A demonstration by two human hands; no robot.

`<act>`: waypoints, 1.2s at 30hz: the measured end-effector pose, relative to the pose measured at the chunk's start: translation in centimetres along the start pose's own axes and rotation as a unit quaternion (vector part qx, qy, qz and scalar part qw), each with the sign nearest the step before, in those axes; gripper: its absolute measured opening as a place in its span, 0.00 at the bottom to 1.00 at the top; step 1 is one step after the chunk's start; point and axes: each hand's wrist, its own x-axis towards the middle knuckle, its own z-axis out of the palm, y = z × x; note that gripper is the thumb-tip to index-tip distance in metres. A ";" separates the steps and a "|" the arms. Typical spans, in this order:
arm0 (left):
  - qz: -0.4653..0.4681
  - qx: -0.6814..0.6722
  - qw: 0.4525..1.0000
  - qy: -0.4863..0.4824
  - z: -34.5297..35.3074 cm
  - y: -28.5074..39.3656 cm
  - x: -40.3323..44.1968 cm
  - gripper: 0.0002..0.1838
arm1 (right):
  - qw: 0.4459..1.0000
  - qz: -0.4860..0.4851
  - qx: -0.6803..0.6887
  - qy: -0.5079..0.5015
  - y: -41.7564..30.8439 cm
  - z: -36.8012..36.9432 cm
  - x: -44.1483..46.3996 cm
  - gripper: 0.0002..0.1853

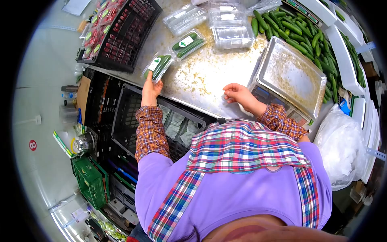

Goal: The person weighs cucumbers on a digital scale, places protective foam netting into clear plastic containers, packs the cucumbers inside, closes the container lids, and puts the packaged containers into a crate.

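My left hand (151,89) grips the lower end of a clear plastic pack of cucumbers (163,65) with a white and green label, at the table's front edge. A second labelled cucumber pack (188,44) lies just behind it on the metal table (197,82). My right hand (241,96) is over the table, left of the weighing scale (292,74); its fingers are loosely bent and a little apart, with nothing visible in them. Loose cucumbers (298,34) are heaped behind the scale. Empty clear plastic trays (231,37) are stacked at the back.
A black crate (128,38) of red-filled packs stands at the back left. Below the table edge sits another black crate (121,115) with netted packs (176,125). White plastic bags (342,147) hang at right, near white foam boxes (342,60). Green crates (90,181) stand lower left.
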 end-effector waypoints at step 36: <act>-0.018 0.369 0.928 -0.056 -15.2 8.4 -15.0 0.21 | 0.993 0.108 -0.004 0.043 2.9 -3.7 -5.6 0.08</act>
